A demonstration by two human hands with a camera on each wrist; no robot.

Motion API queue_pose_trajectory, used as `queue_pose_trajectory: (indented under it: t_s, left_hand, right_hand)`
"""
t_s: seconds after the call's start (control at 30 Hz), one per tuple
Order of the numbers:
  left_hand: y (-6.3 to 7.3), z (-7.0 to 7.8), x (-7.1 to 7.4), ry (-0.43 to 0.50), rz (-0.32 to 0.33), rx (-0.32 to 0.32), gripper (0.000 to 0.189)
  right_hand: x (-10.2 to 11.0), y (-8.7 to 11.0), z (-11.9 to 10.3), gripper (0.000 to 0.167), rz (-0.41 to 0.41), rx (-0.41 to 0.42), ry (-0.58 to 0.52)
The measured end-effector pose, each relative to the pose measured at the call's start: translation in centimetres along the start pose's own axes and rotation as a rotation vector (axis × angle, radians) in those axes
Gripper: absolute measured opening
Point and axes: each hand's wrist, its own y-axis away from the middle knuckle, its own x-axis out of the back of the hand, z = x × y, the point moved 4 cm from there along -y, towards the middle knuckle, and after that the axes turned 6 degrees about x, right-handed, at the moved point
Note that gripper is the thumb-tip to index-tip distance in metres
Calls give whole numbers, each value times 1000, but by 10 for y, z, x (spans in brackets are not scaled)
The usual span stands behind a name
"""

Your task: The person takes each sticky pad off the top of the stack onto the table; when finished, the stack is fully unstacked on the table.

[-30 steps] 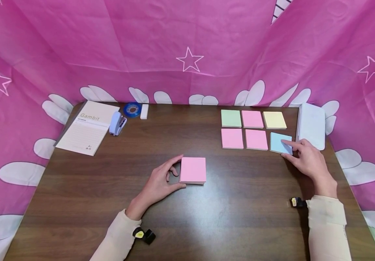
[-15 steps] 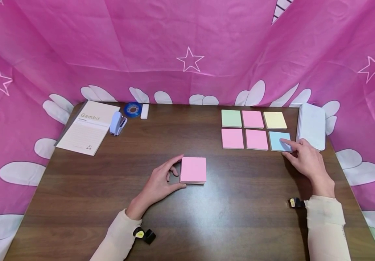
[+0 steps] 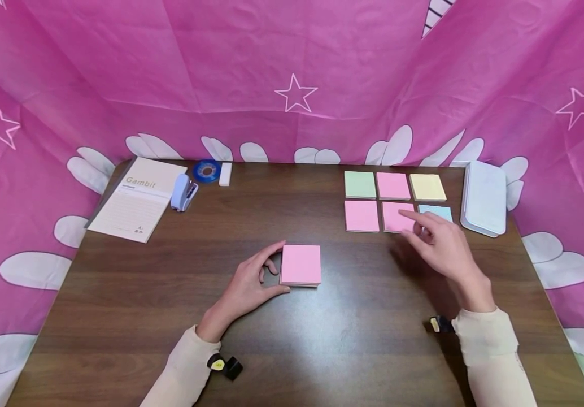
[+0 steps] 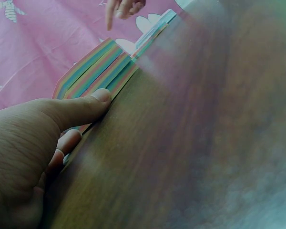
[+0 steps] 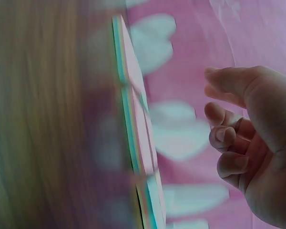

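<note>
My left hand [image 3: 251, 282] holds a stack of pink-topped sticky note pads [image 3: 300, 264] at mid-table, thumb at its near left corner and index finger at the far left corner. In the left wrist view the thumb lies against the stack's striped side [image 4: 93, 71]. Over the right part of the table hovers my right hand [image 3: 444, 246], holding nothing, its index finger overlapping a pink pad [image 3: 393, 219]. It partly hides the blue pad [image 3: 435, 212]. Seen from the right wrist, the fingers are loosely bent, apart from the row of pads [image 5: 140, 129].
Green [image 3: 360, 185], pink [image 3: 393, 186] and yellow [image 3: 427, 187] pads form the back row, with another pink pad [image 3: 361, 216] in front. A pale case [image 3: 484, 198] lies right. At left are a notebook [image 3: 136, 198], stapler [image 3: 183, 192], tape roll [image 3: 206, 171] and white block [image 3: 225, 174].
The blue pad has been straightened into line beside the pink pad. My right hand has lifted off it and moved left over the front row. The left hand stays put.
</note>
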Motion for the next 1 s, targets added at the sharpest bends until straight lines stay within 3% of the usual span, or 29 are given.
queue_pose_trajectory:
  t_s: [0.37,0.63,0.83,1.0]
  left_hand:
    - [0,1,-1,-25,6,-19,103]
    - [0,1,0,-46,2,-19,101]
    - [0,1,1,-61,-4,-9,97]
    - [0,-1,0,-58,-15,2,95]
  right_hand:
    - [-59,-9,-68,48,-110,79,-176]
    - [-97,-11,-108,73,-201,42,-245]
    - [-121,-15,-125,101,-275,-11,-214]
    - [-129,-17,-127,95,-258,-21,-225]
